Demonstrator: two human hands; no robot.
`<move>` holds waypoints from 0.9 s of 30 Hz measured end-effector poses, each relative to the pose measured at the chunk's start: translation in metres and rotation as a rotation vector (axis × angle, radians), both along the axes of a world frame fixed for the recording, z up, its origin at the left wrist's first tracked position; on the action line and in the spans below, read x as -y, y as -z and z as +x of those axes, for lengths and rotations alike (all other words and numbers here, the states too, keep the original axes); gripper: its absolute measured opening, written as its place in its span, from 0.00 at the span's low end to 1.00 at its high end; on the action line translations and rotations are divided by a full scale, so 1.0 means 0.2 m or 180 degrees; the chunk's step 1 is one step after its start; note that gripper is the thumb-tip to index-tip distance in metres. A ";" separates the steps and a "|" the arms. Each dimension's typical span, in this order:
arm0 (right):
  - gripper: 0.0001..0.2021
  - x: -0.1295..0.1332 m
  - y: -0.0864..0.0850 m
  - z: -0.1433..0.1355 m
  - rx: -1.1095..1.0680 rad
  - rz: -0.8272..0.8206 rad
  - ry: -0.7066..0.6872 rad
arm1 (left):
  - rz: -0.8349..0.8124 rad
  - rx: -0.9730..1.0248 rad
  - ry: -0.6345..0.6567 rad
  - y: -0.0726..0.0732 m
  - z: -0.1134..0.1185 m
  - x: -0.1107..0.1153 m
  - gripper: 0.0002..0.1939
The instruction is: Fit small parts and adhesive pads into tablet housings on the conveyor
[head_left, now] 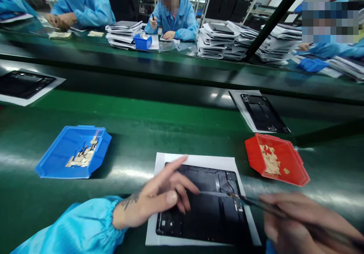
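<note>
A black tablet back cover [203, 204] lies on a white paper sheet [196, 158] in front of me. My left hand [162, 193] is over its left half, fingers apart, one fingertip at the end of a thin pale strip [213, 194]. I cannot tell whether that finger presses on the strip. From the right, my right hand [301, 216] grips dark tweezers [264, 205], blurred by motion. Their tips meet the cover's right side, near small metal parts and the strip's other end. Whether the tips pinch anything is too small to tell.
A blue bin [98, 159] with pale and dark small pieces stands at left. A red bin [295, 163] with tan pieces stands at right. More tablet covers on paper lie at far left [25, 83] and right [264, 111]. Across the bench, people in blue smocks sit by stacks [216, 41].
</note>
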State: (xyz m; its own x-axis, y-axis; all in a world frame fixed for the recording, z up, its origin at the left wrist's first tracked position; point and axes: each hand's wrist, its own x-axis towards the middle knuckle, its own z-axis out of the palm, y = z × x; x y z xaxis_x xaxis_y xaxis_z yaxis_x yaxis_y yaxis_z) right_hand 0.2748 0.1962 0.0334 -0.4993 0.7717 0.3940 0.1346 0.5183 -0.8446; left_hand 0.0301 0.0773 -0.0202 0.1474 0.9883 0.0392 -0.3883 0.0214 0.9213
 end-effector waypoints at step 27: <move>0.20 -0.13 0.50 -0.46 0.0228 -0.3025 -0.0136 | 0.0919 -0.3798 -0.0800 0.28 -0.12 -0.04 0.18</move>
State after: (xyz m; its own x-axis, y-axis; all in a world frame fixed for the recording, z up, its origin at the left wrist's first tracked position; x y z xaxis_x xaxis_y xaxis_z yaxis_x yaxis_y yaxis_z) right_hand 0.1823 0.2219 -0.0660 -0.5332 0.7338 -0.4211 0.1992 -0.3749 -0.9054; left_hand 0.0070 0.0852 -0.0766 0.0488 0.9718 0.2308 0.7264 -0.1931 0.6596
